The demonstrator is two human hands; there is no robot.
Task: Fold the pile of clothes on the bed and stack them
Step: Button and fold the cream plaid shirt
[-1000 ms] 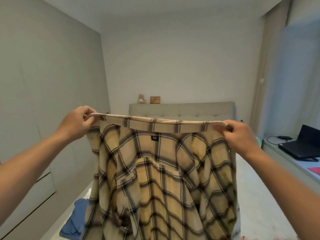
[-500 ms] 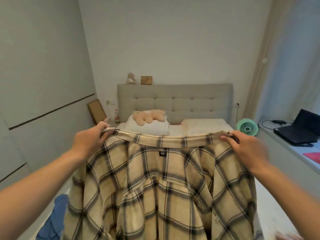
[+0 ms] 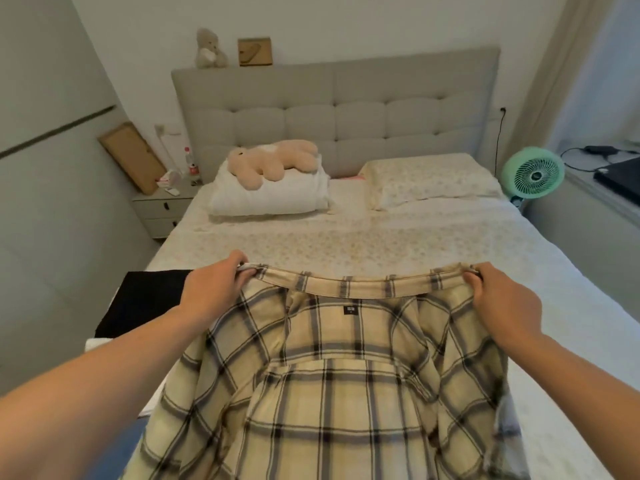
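Lowered since the earlier frames, the cream-and-black plaid flannel shirt [image 3: 346, 375] is now held low over the floral-sheeted bed [image 3: 381, 237].
Head view: the collar ends are pinched by the left hand [image 3: 211, 289] and right hand [image 3: 498, 303] (fingers curled over the band); the collar is best kept taut and level while the shirt is laid flat, beside the folded black garment [image 3: 145, 299].
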